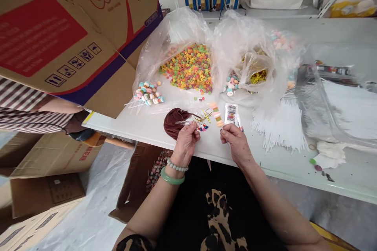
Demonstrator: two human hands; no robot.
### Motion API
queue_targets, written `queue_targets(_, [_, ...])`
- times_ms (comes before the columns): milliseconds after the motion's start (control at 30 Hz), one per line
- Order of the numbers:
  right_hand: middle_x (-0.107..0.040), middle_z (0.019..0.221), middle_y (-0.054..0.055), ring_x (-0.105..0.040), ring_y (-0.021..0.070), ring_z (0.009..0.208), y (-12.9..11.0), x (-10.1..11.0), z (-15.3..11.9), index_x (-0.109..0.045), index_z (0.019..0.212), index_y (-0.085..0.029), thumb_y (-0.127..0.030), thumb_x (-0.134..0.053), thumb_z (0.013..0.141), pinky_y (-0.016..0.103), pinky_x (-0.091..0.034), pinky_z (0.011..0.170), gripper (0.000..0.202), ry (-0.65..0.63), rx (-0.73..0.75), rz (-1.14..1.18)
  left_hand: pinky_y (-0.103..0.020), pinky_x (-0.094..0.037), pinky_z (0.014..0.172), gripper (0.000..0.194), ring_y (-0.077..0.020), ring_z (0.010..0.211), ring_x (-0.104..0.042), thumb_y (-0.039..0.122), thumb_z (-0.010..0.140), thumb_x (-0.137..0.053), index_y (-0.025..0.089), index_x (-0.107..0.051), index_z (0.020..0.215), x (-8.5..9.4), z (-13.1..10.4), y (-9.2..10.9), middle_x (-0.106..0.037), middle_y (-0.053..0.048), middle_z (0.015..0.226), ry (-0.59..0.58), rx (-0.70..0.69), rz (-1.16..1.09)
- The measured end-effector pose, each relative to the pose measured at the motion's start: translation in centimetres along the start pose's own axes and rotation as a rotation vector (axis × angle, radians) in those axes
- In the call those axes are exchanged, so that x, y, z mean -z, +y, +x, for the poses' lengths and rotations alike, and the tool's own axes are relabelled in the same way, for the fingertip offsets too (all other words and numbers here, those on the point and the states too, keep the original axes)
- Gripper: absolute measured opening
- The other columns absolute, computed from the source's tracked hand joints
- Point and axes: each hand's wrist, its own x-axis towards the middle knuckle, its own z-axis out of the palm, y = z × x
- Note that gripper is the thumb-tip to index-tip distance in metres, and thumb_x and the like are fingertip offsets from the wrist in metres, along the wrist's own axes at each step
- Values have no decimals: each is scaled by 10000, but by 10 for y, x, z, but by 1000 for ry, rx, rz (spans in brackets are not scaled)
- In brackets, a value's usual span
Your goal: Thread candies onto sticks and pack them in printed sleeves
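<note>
My left hand (187, 138), wearing a beaded bracelet and a green bangle, pinches a small clear plastic bag (203, 127) with coloured print. Thin gold twist ties (207, 115) lie just beyond its fingertips, beside a dark brown cloth pouch (173, 123). My right hand (235, 141) is closed at the lower end of a candy stick (217, 114), a short row of pastel candies. The stick itself is hidden by my fingers. Right behind this hand lies a stack of printed bags (231, 113).
Beyond my hands are a plastic bag of ring candies (191, 68), finished-looking candy sticks (149, 93) and a bag of gold ties (258, 76). White sticks (279, 125) lie right. A large carton (73, 27) blocks the left; a person's striped sleeve (23, 98) shows below it.
</note>
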Motion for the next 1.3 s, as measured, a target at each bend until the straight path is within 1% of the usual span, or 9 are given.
queue_targets(167, [-494,608,-41,-427,118,578,5,6,-9,-586,701,-220,-279,-644,780,263,-362,570,114,1,5,-12,-200,-427,521,281,-76,572,-577,198,589,-849,151,-638,769,1,2,10,-642,21,709,21,-28,5])
queue_targets(333, [-631,950,8,-529,159,803,5,-19,-4,-599,698,-221,-292,-694,707,292,-442,725,119,-20,20,108,-191,-415,554,262,-70,587,-573,131,515,-849,129,-641,674,-12,-10,-6,-637,17,646,14,-79,14])
queue_targets(467, [-553,704,-28,-487,150,712,8,-29,-1,-577,662,-221,-296,-683,714,290,-412,715,139,7,26,80,-184,-390,516,287,-56,540,-534,160,490,-869,133,-636,656,-17,-20,-20,-616,32,613,-48,-108,7])
queue_targets(600, [-514,666,-37,-447,141,679,12,-19,-1,-573,640,-213,-283,-677,722,283,-371,687,150,66,58,10,-235,-441,513,328,-92,516,-562,336,581,-856,129,-666,750,-6,-16,-10,-668,-18,688,-122,20,119])
queue_targets(800, [-546,687,-27,-462,150,705,14,-18,-6,-611,639,-212,-269,-681,705,288,-360,698,111,29,36,-13,-193,-407,484,319,-77,541,-565,246,548,-874,136,-636,730,5,-5,4,-640,12,662,4,-97,97])
queue_targets(933, [-527,640,-35,-441,144,665,17,-28,-11,-614,636,-213,-287,-691,694,284,-346,661,122,-4,-26,21,-170,-299,400,343,-35,445,-452,337,597,-862,147,-590,684,1,-5,1,-564,47,579,95,-128,46])
queue_targets(1067, [-532,641,-35,-443,142,663,19,-27,-9,-605,626,-211,-302,-692,686,285,-355,666,140,116,-11,18,-201,-424,470,439,-74,503,-550,539,685,-765,162,-657,882,-1,-16,-3,-662,-5,736,-41,11,66])
queue_targets(1167, [-539,648,-33,-449,141,667,19,-25,-7,-604,618,-210,-298,-683,680,283,-369,671,133,159,8,15,-225,-460,504,429,-95,499,-579,464,642,-819,137,-671,877,-1,-25,-11,-676,-27,734,-139,161,160])
queue_targets(1300, [-529,628,-36,-448,139,655,21,-26,-8,-585,605,-210,-305,-678,668,277,-378,654,147,137,-9,14,-212,-450,518,306,-86,494,-572,303,627,-845,117,-666,791,0,-26,-18,-662,-23,665,-148,125,156])
